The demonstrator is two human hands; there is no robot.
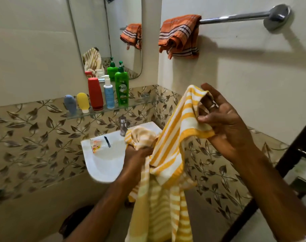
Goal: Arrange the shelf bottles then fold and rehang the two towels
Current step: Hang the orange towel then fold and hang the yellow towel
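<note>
Fingers [203, 117] of both hands clutch the yellow striped towel [168, 154]; green bottle [121, 88] reads "Vatika".

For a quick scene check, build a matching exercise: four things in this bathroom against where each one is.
Things:
1. orange towel
2. yellow striped towel
3. green pump bottle
4. small clear packet

Places:
A. on the glass shelf
B. on the sink rim
C. draped over the towel bar
D. held in both the left hand and the right hand

Pairs: 1-C, 2-D, 3-A, 4-B
</note>
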